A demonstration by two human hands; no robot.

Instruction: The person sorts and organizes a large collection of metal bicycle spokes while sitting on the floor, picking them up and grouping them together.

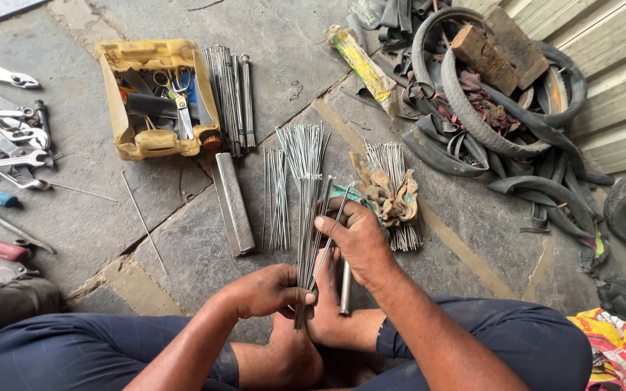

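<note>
Seated cross-legged on the stone floor (269, 51); left hand (269, 289) is wrapped tight around the lower end of a bundle of bicycle spokes (307, 217), which stands up off the floor between the knees; right hand (356, 235) is pinching a single spoke (332, 233) that leans across the bundle. A metal rod (345, 286) sits just beside the bare foot (327, 308). More spoke bunches lie around: one (278, 195) left of the bundle, one (396, 192) under a dirty rag (385, 192). Yellow tool tray (155, 98) further back, flat metal bar (233, 203) below it, old tyres (501, 101) heaped on the right.
</note>
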